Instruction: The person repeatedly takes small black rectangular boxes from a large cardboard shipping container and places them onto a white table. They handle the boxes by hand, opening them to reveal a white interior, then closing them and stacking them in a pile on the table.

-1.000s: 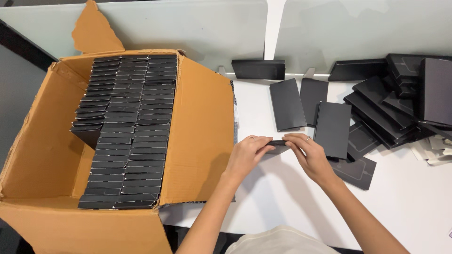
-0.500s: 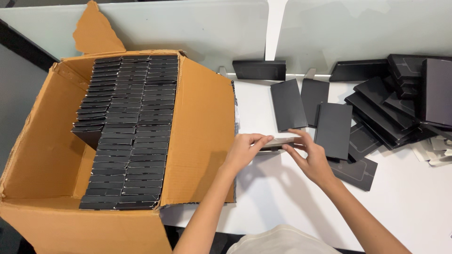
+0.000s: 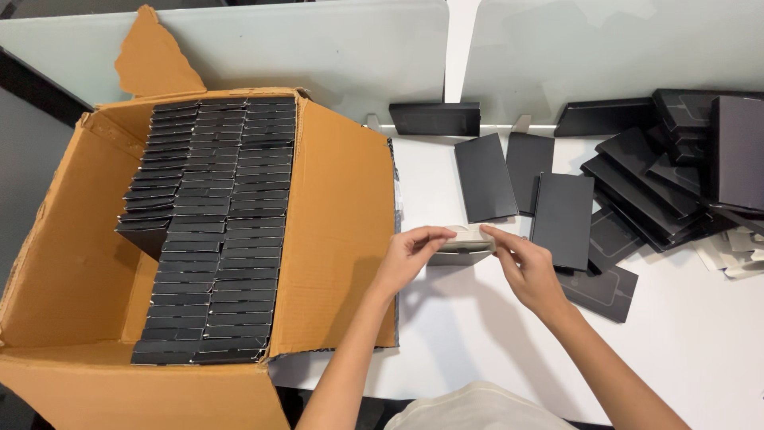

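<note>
Both hands up front, left hand [image 3: 410, 253] and right hand [image 3: 521, 267] pinching the ends of a slim pale-edged box [image 3: 464, 243] just above the white table [image 3: 477, 334], best kept level and squared, with loose black sleeves [image 3: 562, 219] beyond and the packed cardboard carton [image 3: 334, 223] alongside.

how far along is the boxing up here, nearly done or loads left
Mostly packed, it seems: the cardboard carton already holds rows of black boxes standing on edge, with a gap along its left side. In hand: the left hand and right hand grip one small pale box between them above the white table. Left: flat black sleeves and a loose heap of black boxes at the right.
</note>
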